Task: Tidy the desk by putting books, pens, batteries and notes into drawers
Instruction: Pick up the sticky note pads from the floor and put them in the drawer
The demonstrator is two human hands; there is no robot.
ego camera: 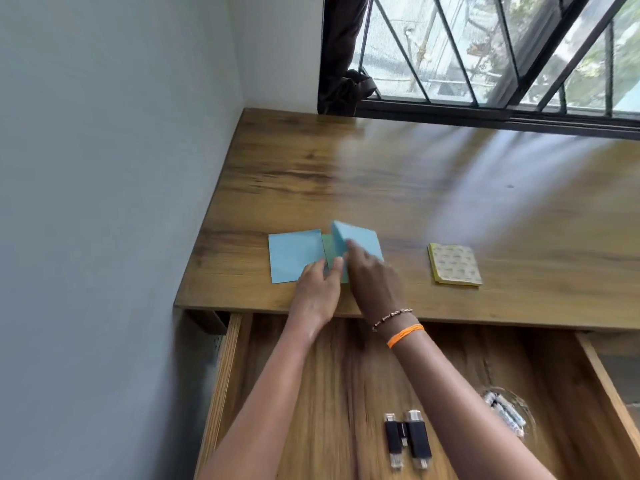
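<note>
Two black USB sticks (408,439) lie side by side near the front edge of the open drawer (311,393), closest to the viewer. Toward the drawer's right side sits a blurred clear container of batteries (506,412) (its exact shape is hard to tell). So the batteries appear to be stowed already.

Both forearms reach over the drawer to the wooden desk (415,188). Near the desk's front left corner lies a flat blue sticky-note pad (294,258), with a green note (329,251) beside it, partly hidden. The left hand (317,294) rests its fingers, only loosely bent, on the blue pad and the green note. The right hand (374,282), with an orange band at the wrist, curls its fingers round a second blue pad (360,239), tilting it up off the desk.

Further right along the front edge, well apart, lies a yellow sticky-note pad (454,264).

No books or pens are visible on the desk. Judging by this, the notes are what remains: three pads and the green note are not yet in the drawer.
</note>
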